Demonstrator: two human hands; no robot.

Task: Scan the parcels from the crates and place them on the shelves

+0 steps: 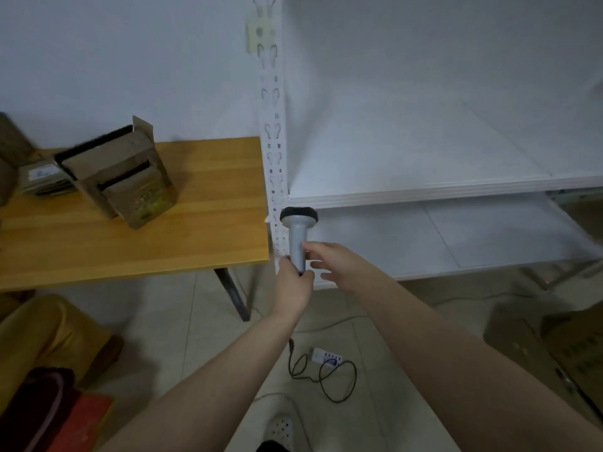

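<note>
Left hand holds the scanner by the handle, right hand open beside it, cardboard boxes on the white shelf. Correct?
No: the head view shows the cardboard boxes on the wooden table, not the white shelf. The left hand holds the scanner by the handle, the right hand open beside it.

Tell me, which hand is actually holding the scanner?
The left hand: its fingers curl round the scanner at its lower end. The right hand hovers beside it, fingers spread, gripping nothing.
</note>
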